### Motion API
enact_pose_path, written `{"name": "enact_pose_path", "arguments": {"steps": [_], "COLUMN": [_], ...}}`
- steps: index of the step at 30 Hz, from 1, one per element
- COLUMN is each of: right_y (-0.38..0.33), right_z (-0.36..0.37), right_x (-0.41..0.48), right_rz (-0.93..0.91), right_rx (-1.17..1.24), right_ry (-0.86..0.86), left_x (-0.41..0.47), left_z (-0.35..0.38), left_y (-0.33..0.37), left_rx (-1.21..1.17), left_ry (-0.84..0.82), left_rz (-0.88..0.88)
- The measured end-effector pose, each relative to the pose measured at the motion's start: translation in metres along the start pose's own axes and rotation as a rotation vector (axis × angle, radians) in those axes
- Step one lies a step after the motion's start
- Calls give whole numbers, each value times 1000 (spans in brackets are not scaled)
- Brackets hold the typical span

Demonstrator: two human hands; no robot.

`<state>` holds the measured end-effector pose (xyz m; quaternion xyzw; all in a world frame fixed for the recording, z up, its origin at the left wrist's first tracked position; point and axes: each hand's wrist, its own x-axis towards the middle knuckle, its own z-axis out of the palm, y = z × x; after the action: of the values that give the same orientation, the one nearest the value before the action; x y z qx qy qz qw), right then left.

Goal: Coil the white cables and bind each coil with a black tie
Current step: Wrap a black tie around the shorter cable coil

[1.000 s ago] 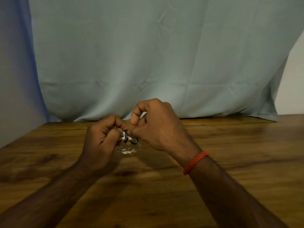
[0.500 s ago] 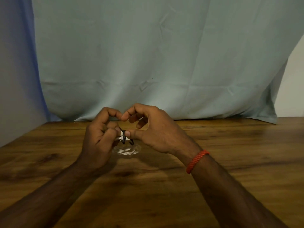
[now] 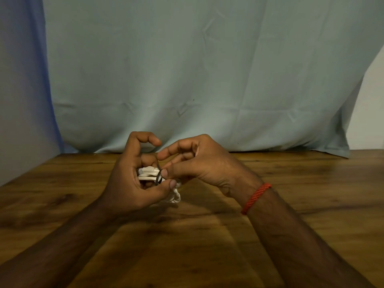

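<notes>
Holding the cable (image 3: pixel 148 173) bunched in your left hand (image 3: pixel 128 183), you keep that grip curled round the coil, with the thumb pressed in below and the forefinger arched free above. Your right hand (image 3: pixel 203 163) meets it from the right. Its grip pinches the black tie (image 3: pixel 158 177), thumb tip on the loop at the coil's right end. One white loop hangs under your left thumb, close to the tabletop (image 3: pixel 207 235); whether it touches is unclear. A red wristband (image 3: pixel 256 197) circles your right wrist.
</notes>
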<state>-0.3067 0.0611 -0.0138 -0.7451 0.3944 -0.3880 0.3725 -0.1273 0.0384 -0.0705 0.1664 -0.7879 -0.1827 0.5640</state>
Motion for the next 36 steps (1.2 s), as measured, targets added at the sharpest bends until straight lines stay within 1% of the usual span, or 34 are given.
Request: {"name": "enact_pose_path", "arguments": {"steps": [9,14,18,22,26,29,32,34,36], "right_y": [0,1,1,3,0,-6,-10,-10,-9], "right_z": [2,4,7,15,21,16,10,8,6], "right_x": [1,1,3,6,7,6,5,4,4], "right_rz": [-29,-39,2,2,-103,-187,-249,-250,-232], "right_rx": [-48,-81,-90,-183,-333,-311,-294,-284,-274], "right_ry": [4,22,29,108,183,309,387,434,484], "left_x": [1,2,2,2,4,5,7,8,9], "left_z": [-3,0,1,2,-2,-2,5,8,10], "left_y": [-4,-3,-3,-4,-2,-4,-2,2,7], "left_rx": [33,36,37,-5,-45,-1,62,113,105], "left_ry": [-3,-24,-37,-25,-1,4,6,-30,-47], "left_rz": [-30,-5,-7,-36,-55,-90,-49,-6,13]}}
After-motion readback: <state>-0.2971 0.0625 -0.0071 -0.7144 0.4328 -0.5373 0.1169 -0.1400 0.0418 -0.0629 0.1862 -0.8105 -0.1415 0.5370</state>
